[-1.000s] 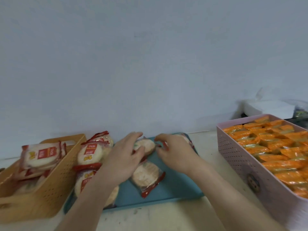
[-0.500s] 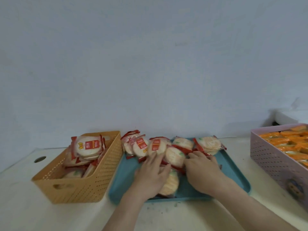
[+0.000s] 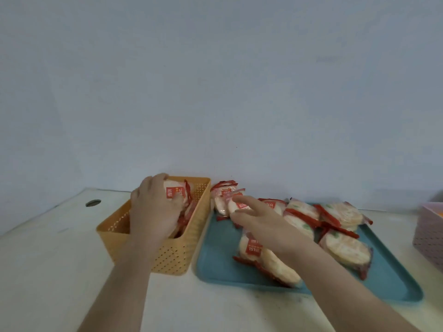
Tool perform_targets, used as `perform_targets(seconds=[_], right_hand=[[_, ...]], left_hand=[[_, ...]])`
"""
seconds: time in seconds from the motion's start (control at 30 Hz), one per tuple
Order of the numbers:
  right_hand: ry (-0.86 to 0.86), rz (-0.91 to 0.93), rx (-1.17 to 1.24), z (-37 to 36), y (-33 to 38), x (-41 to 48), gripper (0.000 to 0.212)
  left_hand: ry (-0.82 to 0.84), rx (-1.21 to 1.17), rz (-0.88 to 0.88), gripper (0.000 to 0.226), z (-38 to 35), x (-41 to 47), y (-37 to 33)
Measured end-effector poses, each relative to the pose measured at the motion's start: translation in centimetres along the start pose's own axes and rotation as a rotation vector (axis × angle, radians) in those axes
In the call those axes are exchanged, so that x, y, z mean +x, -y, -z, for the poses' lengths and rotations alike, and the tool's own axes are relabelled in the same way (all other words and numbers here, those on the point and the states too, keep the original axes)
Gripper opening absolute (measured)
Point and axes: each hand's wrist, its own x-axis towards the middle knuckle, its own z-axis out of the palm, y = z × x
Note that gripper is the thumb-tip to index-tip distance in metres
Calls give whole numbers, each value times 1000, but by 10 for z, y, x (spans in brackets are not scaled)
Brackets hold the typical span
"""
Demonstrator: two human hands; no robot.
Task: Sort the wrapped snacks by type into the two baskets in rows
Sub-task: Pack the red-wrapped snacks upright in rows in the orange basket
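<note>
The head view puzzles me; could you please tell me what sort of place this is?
Probably a plain indoor sorting station rather than a shop: a pale table against a blank wall, with an orange basket and a blue tray of wrapped snacks.

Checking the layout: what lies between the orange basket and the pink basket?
In the head view, a blue tray lies there, holding wrapped crackers, with the right hand reaching over it.

A pale blue-grey wall (image 3: 215, 80) rises behind a cream tabletop (image 3: 48, 271). A round cable hole (image 3: 93, 202) sits near the tabletop's far left edge. A teal tray (image 3: 215, 257) lies on it.
</note>
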Motion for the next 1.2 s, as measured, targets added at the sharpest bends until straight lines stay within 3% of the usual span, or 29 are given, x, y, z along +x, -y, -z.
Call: perform_targets(seconds=[0.13,0.27,0.43,0.53,0.63,0.73,0.87,0.97,1.0,1.07,1.13,1.2], right_hand=[[64,-101,37,-35,14,19,16],[242,-263,179,-69,20,33,41],[181,-201,8,-86,18,44,30],[23,-106,-65,-90,15,49,25],[-78,-63,-104,-94,11,46,22],[-163,41,-103,-86,19,29,19],[-302,159,-225,-32,40,-6,23],[-414,60,-299,27,39,-38,22],[-449,10,-316,45,35,-47,22],[-553,-68,-407,82,22,-73,23],[-625,-120,-467,109,9,-97,22],[-652,-175,-430,126,-2,-119,20]], left_hand=[[180,-4,106,50,7,9,26],[200,46,80,59,5,12,31],[230,40,55,53,9,12,35],[66,10,38,35,27,8,31],[-130,29,62,30,51,9,30],[-155,-15,48,23,76,7,21],[-210,-360,-34,19,94,-2,-16],[-411,-337,-90,13,72,-13,-38],[-357,-296,-101,14,58,-17,-42],[40,-241,-165,18,16,-34,-55],[456,-249,-362,12,-23,-56,-65],[692,-227,-564,23,-49,-78,-77]])
